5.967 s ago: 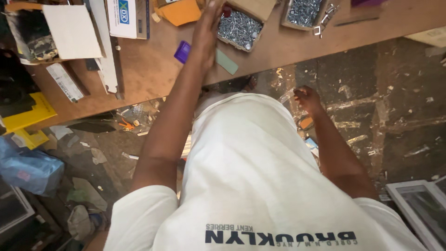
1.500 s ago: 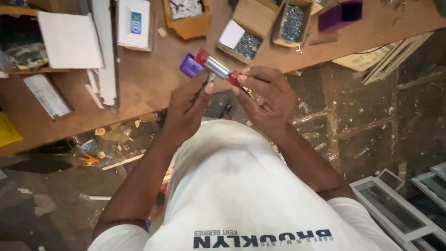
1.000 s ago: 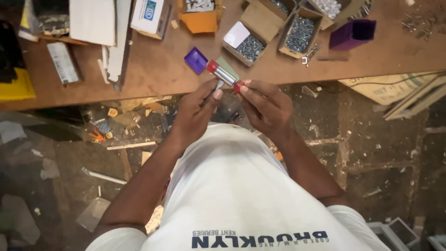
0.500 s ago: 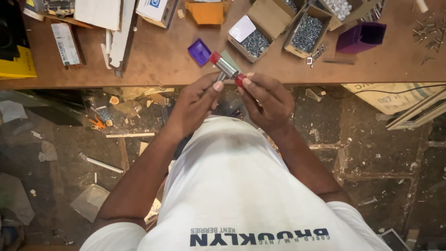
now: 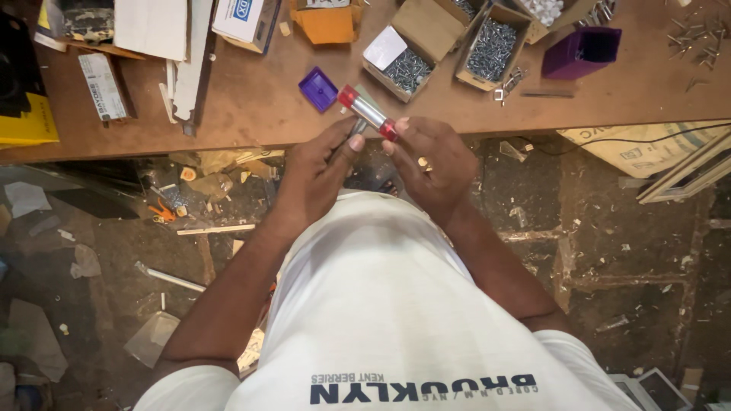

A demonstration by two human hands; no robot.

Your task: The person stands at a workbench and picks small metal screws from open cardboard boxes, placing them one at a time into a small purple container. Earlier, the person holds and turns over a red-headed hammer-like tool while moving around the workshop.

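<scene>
Both my hands hold a short silvery cylinder with red end caps (image 5: 367,112) just over the near edge of a wooden workbench (image 5: 259,106). My right hand (image 5: 430,161) pinches its nearer red end with the fingertips. My left hand (image 5: 320,171) touches the cylinder from below near its middle, thumb and fingers closed round it. The far red cap points toward a small purple square lid (image 5: 318,88) lying on the bench.
On the bench stand open cardboard boxes of screws (image 5: 407,68), (image 5: 491,47), a purple box (image 5: 582,52), an orange box (image 5: 327,23), loose nails (image 5: 693,38) and cartons (image 5: 244,19) at left. The floor below is littered with wood scraps and debris (image 5: 198,198).
Six seconds ago my left hand reached to the bench and the right hung low. Since 1.5 s ago both hands keep the cylinder; the view has shifted slightly.
</scene>
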